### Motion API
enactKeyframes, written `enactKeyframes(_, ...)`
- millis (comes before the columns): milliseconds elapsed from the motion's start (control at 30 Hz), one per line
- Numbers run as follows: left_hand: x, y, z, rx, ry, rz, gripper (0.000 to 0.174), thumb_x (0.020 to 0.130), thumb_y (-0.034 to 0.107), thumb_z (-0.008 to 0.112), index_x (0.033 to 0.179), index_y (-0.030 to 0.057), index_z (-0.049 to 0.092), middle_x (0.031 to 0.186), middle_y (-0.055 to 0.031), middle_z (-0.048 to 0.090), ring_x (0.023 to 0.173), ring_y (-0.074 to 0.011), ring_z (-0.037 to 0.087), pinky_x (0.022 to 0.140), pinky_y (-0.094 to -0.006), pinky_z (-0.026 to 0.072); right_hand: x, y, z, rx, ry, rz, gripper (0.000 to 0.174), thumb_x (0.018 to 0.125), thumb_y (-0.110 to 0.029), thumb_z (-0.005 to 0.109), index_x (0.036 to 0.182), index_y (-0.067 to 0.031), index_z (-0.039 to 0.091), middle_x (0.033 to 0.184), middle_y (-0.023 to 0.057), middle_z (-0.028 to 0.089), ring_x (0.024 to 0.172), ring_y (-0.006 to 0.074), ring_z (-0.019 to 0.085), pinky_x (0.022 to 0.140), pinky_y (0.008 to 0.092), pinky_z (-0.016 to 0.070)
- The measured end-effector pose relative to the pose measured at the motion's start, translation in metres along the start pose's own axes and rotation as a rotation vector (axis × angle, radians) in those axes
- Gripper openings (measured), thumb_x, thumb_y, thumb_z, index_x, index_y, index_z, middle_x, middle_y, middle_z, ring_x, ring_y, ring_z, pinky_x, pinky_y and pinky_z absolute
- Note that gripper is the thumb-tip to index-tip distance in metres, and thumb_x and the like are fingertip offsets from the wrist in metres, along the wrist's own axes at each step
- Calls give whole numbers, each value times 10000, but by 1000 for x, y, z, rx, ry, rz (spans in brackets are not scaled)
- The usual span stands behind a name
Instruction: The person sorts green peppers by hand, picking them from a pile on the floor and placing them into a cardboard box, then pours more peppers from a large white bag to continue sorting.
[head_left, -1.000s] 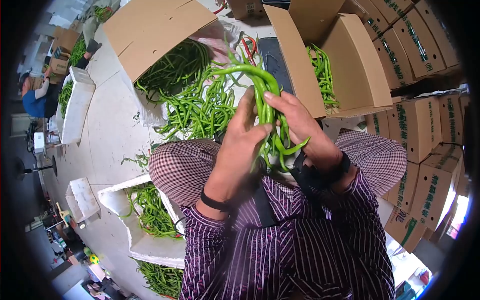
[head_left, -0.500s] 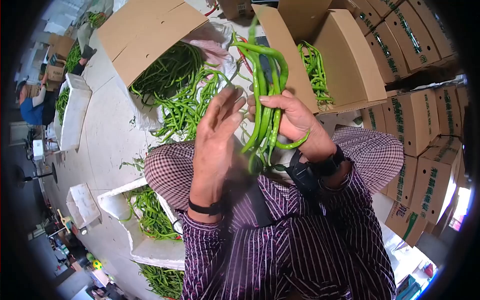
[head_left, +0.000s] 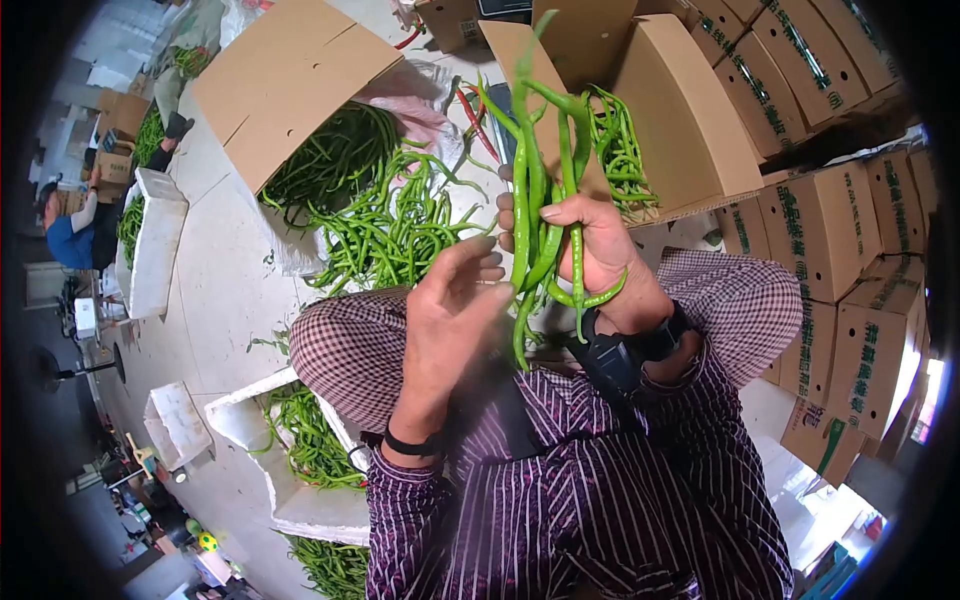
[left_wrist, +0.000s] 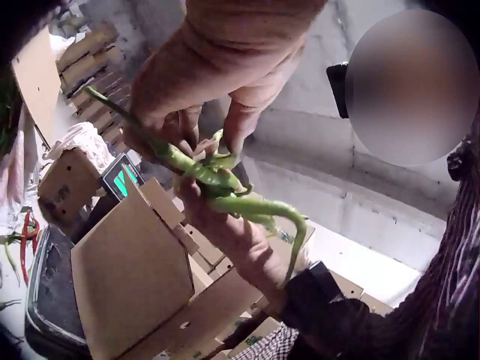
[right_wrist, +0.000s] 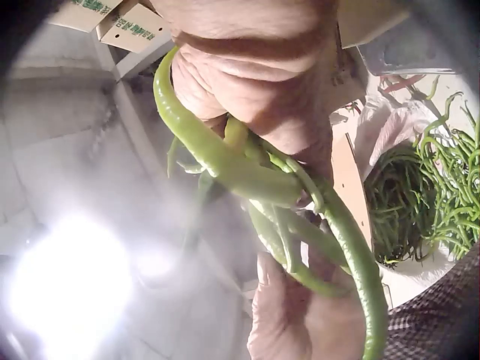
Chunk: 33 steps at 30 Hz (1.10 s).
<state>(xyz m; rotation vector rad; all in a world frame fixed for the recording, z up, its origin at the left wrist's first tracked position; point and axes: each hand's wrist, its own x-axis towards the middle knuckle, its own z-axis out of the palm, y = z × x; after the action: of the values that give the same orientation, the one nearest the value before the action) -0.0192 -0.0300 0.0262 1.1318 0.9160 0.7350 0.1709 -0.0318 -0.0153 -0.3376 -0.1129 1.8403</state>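
A bunch of long green chili peppers (head_left: 520, 210) is gripped upright by my right hand (head_left: 615, 260), its thumb pressed over the front in the head view. Several stems and tips stick out above and below that hand, and one pepper curls round under it. My left hand (head_left: 445, 325) is at the bunch's left side, fingers loosely bent and thumb tip right by the peppers. In the left wrist view, the left hand (left_wrist: 232, 67) hangs above some peppers (left_wrist: 217, 176). The right wrist view has the right hand (right_wrist: 255, 67) over the peppers (right_wrist: 247, 172).
An open carton (head_left: 690, 110) with green peppers stands at front right. Left of it, loose peppers (head_left: 390, 225) spill from a tipped carton (head_left: 290, 80). A white foam box (head_left: 320, 525) of peppers sits beside my left knee. Stacked cartons (head_left: 835, 230) line the right.
The left hand let go of the bunch, moved left, then came back close to it. The right hand has kept hold; the peppers in it now fan out more.
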Motion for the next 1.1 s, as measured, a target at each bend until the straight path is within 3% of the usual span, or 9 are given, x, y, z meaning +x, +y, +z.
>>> enactKeyframes(67,-3,-2,8,47,-15,29,455,789,14,687,1210,-20,521,1015,-80,622,897,-134,593,811,-271,487,-3,-2,4,22,-38,4,480,816,-73,520,1287,-28,440,1167,186,566,1009,292,605,855,522,524)
enactKeyframes(167,-3,-8,19,406,73,159,407,816,1,675,1194,-32,529,975,-76,609,867,-106,581,755,-235,488,-5,-4,4,43,-88,12,493,822,-79,516,1303,-25,425,1203,193,550,1043,289,592,889,500,512)
enactKeyframes(300,5,-19,23,280,204,183,240,856,10,652,1078,-33,574,906,-55,628,818,-97,584,747,-230,477,-8,-3,9,30,-6,-75,494,827,-67,521,1306,-5,417,1217,199,544,1087,281,579,961,425,482)
enactKeyframes(400,11,-10,24,230,165,200,228,855,17,655,1067,-28,584,907,-50,638,825,-94,585,756,-232,471,-10,3,10,-3,-9,-98,490,821,-38,530,1298,4,425,1203,192,557,1089,278,583,973,408,474)
enactKeyframes(467,5,7,18,332,63,214,186,914,89,583,1054,-31,606,907,-52,650,827,-100,587,769,-242,470,-9,-1,5,14,44,-98,476,822,-16,540,1286,4,438,1146,175,582,1034,265,604,930,408,500)
enactKeyframes(600,-1,24,5,127,302,352,223,952,102,491,1085,-53,580,965,-100,623,866,-157,595,811,-293,478,-8,-18,7,-50,48,-193,527,834,-40,541,1323,64,377,1012,139,565,911,226,583,835,385,516)
enactKeyframes(833,-29,45,-13,-53,206,226,224,905,89,541,1074,-57,554,944,-88,570,851,-158,551,736,-287,455,-16,-46,16,-35,-55,-283,528,809,-49,476,1323,53,407,1086,187,596,967,272,626,904,431,514)
enactKeyframes(933,-35,53,-22,-50,199,289,210,896,77,551,1052,-63,572,885,-106,625,781,-149,586,720,-277,474,-20,-61,15,-45,-105,-290,528,813,-49,469,1327,52,407,1128,201,590,997,271,624,907,440,516)
enactKeyframes(1100,-44,62,-31,80,277,275,219,889,112,544,1015,-66,565,852,-100,594,758,-155,555,688,-276,438,-28,-77,24,-121,-39,-367,488,840,-19,569,1314,-6,450,1032,141,604,931,243,627,839,401,538)
